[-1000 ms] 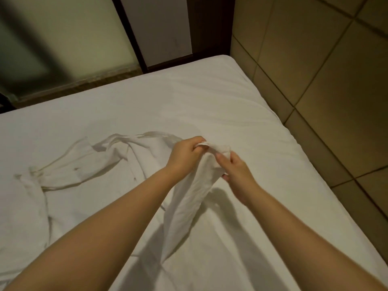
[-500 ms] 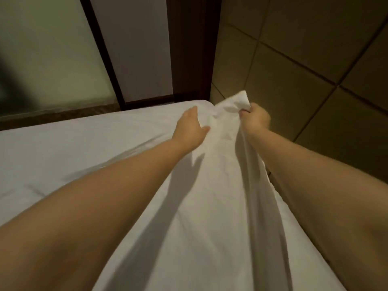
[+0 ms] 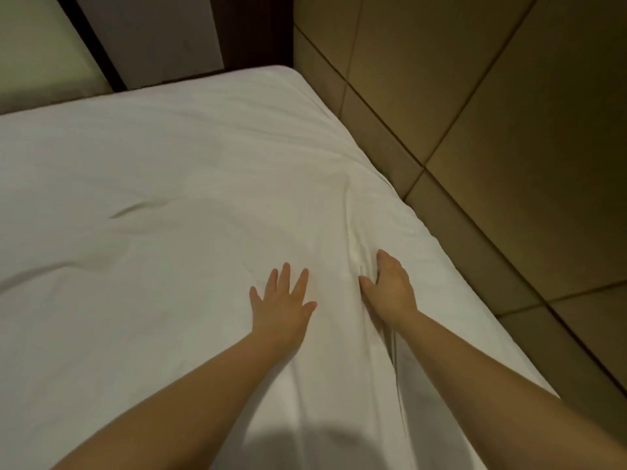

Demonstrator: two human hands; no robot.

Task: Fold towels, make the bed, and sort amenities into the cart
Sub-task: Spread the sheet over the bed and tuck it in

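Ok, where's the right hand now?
In the head view, the right hand grips a fold of the white sheet right of centre, beside the flat left hand, near the right edge of the bed.

Left forearm (image 3: 203,385), right forearm (image 3: 475,368) bare up to frame edge; left grip (image 3: 281,300), right grip (image 3: 390,290) bare too.

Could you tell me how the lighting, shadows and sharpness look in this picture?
Head view: dim, warm light with no glare; a soft shadow lies on the sheet at the bottom edge, between the forearms; the left hand and right hand look slightly blurred.
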